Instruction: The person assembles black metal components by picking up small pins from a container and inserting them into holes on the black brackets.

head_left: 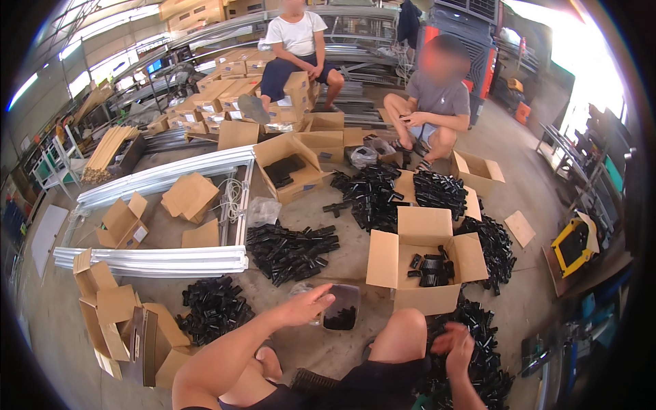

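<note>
My left hand [306, 307] reaches over the left rim of a clear plastic tub [350, 298], its index finger stretched out and nothing seen in it. Small dark pieces [340, 318] lie in the bottom of the tub. My right hand [456, 346] hovers beside my right knee, over a heap of black tube-like plastic parts [482, 362]; its fingers are blurred, so any held piece is hidden. In front of my right knee stands an open cardboard box [422, 298] with black parts [433, 269] inside, some in a neat row.
More black parts [292, 251] lie in heaps on the floor. Empty-looking cartons [121, 311] stand at left, near white metal profiles [154, 261]. A co-worker [437, 96] squats beyond the box; another person [295, 37] sits on stacked cartons [229, 92].
</note>
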